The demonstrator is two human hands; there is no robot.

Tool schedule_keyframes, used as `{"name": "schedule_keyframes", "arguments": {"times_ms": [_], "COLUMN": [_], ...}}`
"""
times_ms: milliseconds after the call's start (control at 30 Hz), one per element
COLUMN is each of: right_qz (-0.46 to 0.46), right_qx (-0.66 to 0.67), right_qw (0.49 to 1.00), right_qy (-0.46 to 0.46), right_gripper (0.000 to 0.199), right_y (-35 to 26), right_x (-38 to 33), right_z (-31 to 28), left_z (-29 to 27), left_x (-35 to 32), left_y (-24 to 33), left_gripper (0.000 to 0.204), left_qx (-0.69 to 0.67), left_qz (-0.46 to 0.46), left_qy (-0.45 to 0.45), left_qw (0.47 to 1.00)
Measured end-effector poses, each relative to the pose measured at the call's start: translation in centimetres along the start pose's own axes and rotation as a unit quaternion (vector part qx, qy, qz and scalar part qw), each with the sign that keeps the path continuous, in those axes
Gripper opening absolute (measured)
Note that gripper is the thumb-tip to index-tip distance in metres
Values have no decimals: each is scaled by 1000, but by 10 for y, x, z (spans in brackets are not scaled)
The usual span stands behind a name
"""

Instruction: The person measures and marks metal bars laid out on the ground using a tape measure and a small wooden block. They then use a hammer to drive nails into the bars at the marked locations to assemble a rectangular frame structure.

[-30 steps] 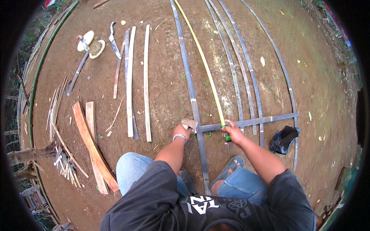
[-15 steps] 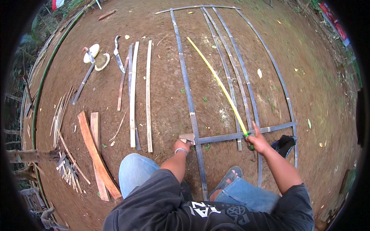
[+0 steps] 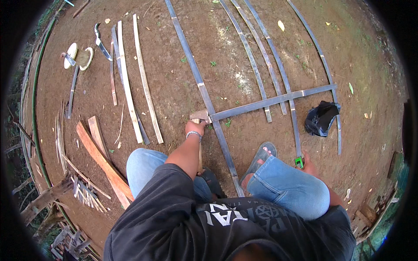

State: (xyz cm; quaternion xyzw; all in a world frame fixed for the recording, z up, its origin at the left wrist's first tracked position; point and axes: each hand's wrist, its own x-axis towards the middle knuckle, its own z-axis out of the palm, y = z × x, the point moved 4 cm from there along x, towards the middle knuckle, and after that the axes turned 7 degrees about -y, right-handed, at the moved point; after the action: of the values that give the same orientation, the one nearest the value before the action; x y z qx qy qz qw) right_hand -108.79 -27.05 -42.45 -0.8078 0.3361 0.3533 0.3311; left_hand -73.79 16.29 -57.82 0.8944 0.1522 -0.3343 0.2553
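Observation:
My left hand (image 3: 194, 128) is closed round the wooden handle of a hammer (image 3: 199, 115). Its brownish head rests by the corner where a long dark slat (image 3: 201, 87) meets a dark crosspiece (image 3: 257, 105). My right hand (image 3: 309, 166) is beside my right knee, its fingers against a green tape measure (image 3: 299, 162) at the near end of another dark slat (image 3: 294, 124). No yellow blade shows out of the case now. The knee and thigh partly hide the right forearm.
Right of the crosspiece sits a black plastic bag (image 3: 321, 119). Pale wood strips (image 3: 146, 82), a curved knife (image 3: 102, 45), reddish boards (image 3: 102, 154) and thin split sticks (image 3: 87, 191) lie to the left. Several slats (image 3: 248, 52) stretch away on the dirt ground.
The yellow tape blade has gone from the ground. My right hand moved back toward my knee with the tape measure. My left hand stays on the hammer; the view has tilted nearer.

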Motion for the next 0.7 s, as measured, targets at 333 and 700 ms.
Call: {"name": "schedule_keyframes", "arguments": {"times_ms": [333,700], "right_qz": [21,-235], "right_qx": [-26,-92], "right_qw": [994,960], "right_qy": [103,-120], "right_gripper": [87,80], "right_y": [36,-164], "right_x": [23,40], "right_z": [49,-19], "left_z": [-10,-10], "left_x": [-11,-95], "left_y": [9,105], "left_gripper": [66,25], "left_qx": [-4,-409], "left_qz": [-12,134], "left_qy": [13,64], "left_qw": [1000,900]}}
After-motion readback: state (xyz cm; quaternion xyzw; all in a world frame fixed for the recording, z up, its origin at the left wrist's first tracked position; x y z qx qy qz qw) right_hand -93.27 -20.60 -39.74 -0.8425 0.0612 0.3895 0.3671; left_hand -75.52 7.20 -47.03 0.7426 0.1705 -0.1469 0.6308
